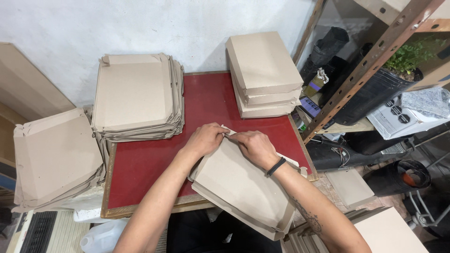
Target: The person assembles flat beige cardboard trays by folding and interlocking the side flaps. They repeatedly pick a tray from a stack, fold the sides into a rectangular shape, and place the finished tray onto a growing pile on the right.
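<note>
Pinching cardboard box blank [243,185] corner flap: left hand [205,139], right hand [255,146].

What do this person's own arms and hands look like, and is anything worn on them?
Both forearms are bare, with no sleeves in view and no gloves. The right hand has a black band at the wrist, and a dark tattoo marks that forearm. The left hand wears nothing.

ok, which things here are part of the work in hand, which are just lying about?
In the work:
left hand and right hand pinching the far edge of the flat brown cardboard box blank
stack of unfolded brown blanks
pile of folded brown boxes
red tabletop

Lying about:
black plant pot
clear plastic jug
</note>
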